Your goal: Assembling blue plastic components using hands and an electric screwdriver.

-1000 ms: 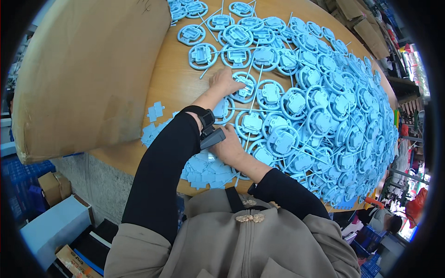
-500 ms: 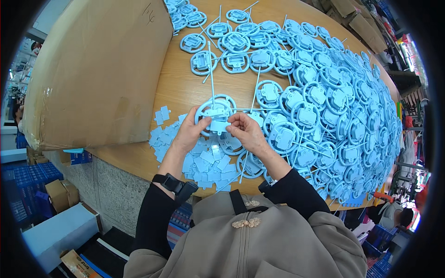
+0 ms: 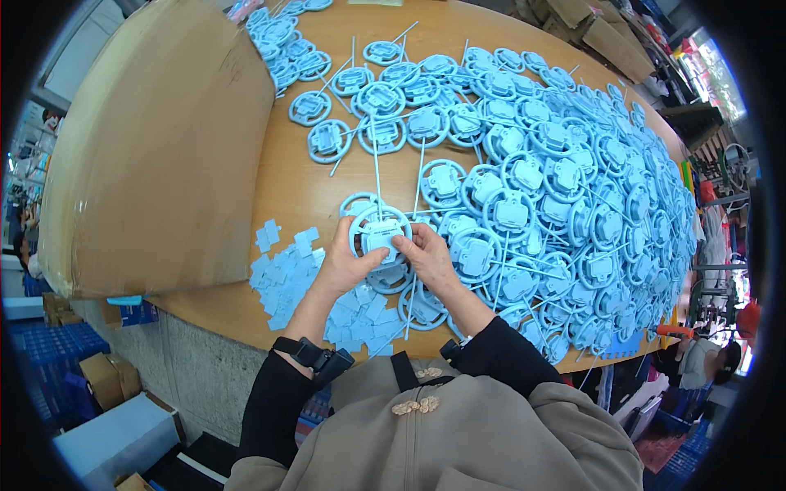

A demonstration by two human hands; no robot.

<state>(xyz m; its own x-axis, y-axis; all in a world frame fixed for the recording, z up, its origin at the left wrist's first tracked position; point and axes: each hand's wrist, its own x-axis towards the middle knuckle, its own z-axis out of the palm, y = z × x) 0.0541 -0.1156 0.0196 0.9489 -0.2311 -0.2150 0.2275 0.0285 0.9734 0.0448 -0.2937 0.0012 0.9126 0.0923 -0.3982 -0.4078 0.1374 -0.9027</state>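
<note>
Between both hands is a light blue plastic steering-wheel-shaped part (image 3: 401,214) with a long thin stick (image 3: 377,168) pointing away from me. My left hand (image 3: 345,258) grips its left rim, the thumb on the middle. My right hand (image 3: 431,258) holds the right side, its thumb pressing on a flat light blue cover plate (image 3: 379,236) over the part's centre. The plate lies over the compartment; whether it is fully seated I cannot tell. Loose cover plates (image 3: 282,286) lie heaped beside and below my left hand. Another wheel-shaped part (image 3: 358,201) sits just behind the held one.
A great pile of the same wheel-shaped parts (image 3: 565,180), sticks crossing, covers the table's middle and right. A large cardboard box (image 3: 155,155) stands at the left on the wooden table (image 3: 286,184). More wheel-shaped parts (image 3: 278,37) lie beyond the box.
The cover plate, earlier pinched in my right fingers at the part's lower edge, now lies over its centre. Both thumbs have moved onto it. The whole view has shifted slightly.
</note>
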